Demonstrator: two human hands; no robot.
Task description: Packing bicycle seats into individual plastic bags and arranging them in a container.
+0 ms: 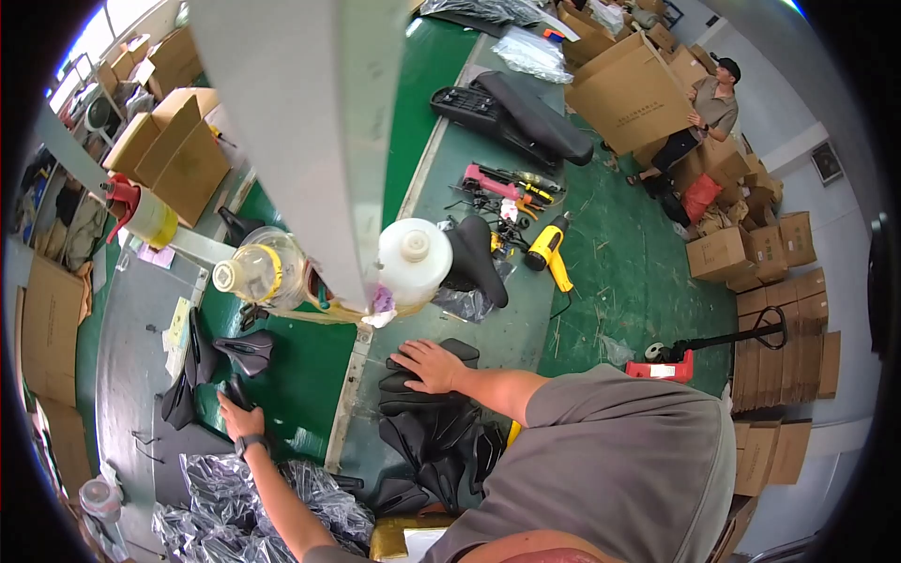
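My right hand (429,363) rests palm down, fingers spread, on top of a stack of black bicycle saddles (434,432) on the grey-green bench. Over to the left, my left hand (240,414), with a watch on the wrist, touches a small black saddle (235,389) lying on the green mat (300,375). Whether its fingers close on the saddle I cannot tell. Another black saddle (246,349) lies just above it, and more black saddles (183,375) lie on the grey surface at the left.
A grey post (310,131) rises in front of me, with a clear bottle (263,272) and a white bottle (414,258) at its base. Crumpled plastic bags (235,488), a yellow heat gun (549,249) and hand tools lie around. A person (699,117) carries a cardboard box at the back right.
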